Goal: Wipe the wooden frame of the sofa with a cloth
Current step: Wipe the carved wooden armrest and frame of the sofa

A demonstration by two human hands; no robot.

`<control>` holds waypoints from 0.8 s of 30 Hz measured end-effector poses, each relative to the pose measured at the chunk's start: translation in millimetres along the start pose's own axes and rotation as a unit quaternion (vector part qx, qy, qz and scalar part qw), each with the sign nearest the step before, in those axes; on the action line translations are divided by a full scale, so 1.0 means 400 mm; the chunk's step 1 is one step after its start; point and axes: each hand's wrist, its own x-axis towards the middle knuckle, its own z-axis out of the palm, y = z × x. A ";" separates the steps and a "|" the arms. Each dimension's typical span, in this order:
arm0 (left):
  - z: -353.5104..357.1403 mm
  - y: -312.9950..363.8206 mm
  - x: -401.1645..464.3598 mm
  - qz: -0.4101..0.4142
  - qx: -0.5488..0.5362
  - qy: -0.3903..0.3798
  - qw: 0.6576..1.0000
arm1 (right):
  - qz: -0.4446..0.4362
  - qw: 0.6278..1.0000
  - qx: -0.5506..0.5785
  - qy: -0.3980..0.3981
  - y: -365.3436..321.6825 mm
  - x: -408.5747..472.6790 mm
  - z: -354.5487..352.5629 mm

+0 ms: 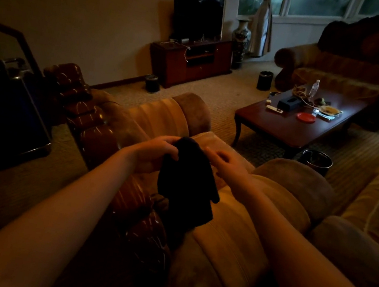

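While the carved wooden frame (91, 127) gleams glossy and dark along the left side of the sofa (229, 245), running from the scrolled crest near the wall down toward us, we have not yet set anything against it. Its surface looks hard, lacquered and deeply ridged, so we judge it will take firm pressure without harm, but the grooves will want the fabric pushed into them rather than skimmed across.

Moving right, our left hand (154, 152) has its fingers curled over the top edge of the cloth (187, 180), gripping it. That dark cloth hangs limp between both hands, above the seat back and just right of the frame, touching neither as far as we can tell. It drapes in loose folds, which tells us it is light, soft and floppy: it will slip through a slack pinch and will not hold a shape by itself. We think the best hold is a bunched or folded pad in one palm, with fingers behind it to drive it into the carving.

Further right, our right hand (227, 167) lies at the cloth's other upper edge with fingers bent, seemingly pinching it, though the dim light and dark fabric hide the exact contact.
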 end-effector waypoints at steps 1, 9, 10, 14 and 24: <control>0.001 -0.005 0.006 0.003 -0.020 -0.010 1.000 | 0.030 0.997 0.039 -0.066 0.010 -0.014 0.003; -0.034 -0.024 0.021 -0.017 0.020 0.036 0.999 | 0.107 0.988 0.047 -0.104 0.070 -0.033 -0.002; -0.043 -0.029 0.021 -0.023 0.051 0.069 0.996 | 0.119 0.984 0.076 -0.108 0.068 -0.031 -0.004; -0.052 -0.059 0.021 -0.046 0.223 0.246 0.942 | 0.166 0.964 0.200 -0.063 0.057 -0.022 0.018; 0.032 -0.098 0.018 -0.003 0.317 0.164 0.934 | 0.141 0.884 0.420 -0.151 0.033 -0.015 0.118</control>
